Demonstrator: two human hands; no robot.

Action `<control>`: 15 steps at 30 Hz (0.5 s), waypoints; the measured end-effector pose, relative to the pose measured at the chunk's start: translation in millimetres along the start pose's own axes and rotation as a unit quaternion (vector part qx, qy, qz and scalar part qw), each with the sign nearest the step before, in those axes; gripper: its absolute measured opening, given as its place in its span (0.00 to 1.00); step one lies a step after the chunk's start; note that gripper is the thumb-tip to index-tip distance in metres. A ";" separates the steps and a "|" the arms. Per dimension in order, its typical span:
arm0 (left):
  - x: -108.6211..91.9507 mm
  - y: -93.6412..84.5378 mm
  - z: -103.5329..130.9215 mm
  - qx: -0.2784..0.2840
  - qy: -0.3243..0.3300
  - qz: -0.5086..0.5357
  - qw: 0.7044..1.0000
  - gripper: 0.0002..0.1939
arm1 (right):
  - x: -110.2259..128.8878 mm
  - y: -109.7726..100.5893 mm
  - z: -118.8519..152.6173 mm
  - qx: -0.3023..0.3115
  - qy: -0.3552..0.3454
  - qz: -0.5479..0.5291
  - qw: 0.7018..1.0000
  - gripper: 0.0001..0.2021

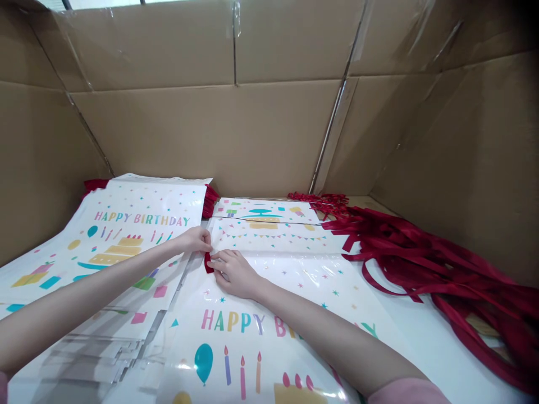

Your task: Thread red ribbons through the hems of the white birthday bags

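Both hands meet near the top left edge of a glossy white birthday sheet (269,280). Between them is a short piece of dark red ribbon (208,262). My left hand (196,240) pinches at the ribbon's upper end, fingers pressed together. My right hand (233,273) has its fingertips closed on the ribbon's right side, lower down. A stack of similar printed sheets (143,196) lies to the left, with red ribbon ends (210,201) sticking out beside it.
Long red ribbons (404,247) lie heaped at the right, with shredded red strands (326,203) behind. A thin dark cord (269,221) crosses the sheet's top. Cardboard walls (202,134) rise behind and at both sides.
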State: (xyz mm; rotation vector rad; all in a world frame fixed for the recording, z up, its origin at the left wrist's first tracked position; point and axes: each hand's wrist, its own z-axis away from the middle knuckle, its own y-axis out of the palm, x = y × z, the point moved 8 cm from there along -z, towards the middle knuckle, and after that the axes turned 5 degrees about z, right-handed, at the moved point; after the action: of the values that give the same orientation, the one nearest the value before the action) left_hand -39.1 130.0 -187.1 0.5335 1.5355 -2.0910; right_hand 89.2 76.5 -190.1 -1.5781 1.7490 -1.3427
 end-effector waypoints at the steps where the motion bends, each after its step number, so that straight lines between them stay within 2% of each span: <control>1: 2.8 1.9 -1.0 0.004 -0.001 0.031 0.999 0.16 | 0.0 -0.2 -0.1 -0.001 -0.001 0.000 1.000 0.14; 6: 11.5 5.1 -4.5 0.019 0.006 0.154 0.988 0.24 | 0.6 -0.6 0.1 -0.002 -0.001 0.001 1.000 0.15; 15: 10.6 4.1 -5.3 0.060 0.012 0.201 0.978 0.26 | 1.7 -1.1 0.1 0.005 0.001 0.005 1.000 0.15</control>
State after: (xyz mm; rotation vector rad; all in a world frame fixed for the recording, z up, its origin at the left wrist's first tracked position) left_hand -45.1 132.4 -197.9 0.8391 1.1975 -1.8717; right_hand 89.4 75.0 -188.7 -1.5619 1.7467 -1.3473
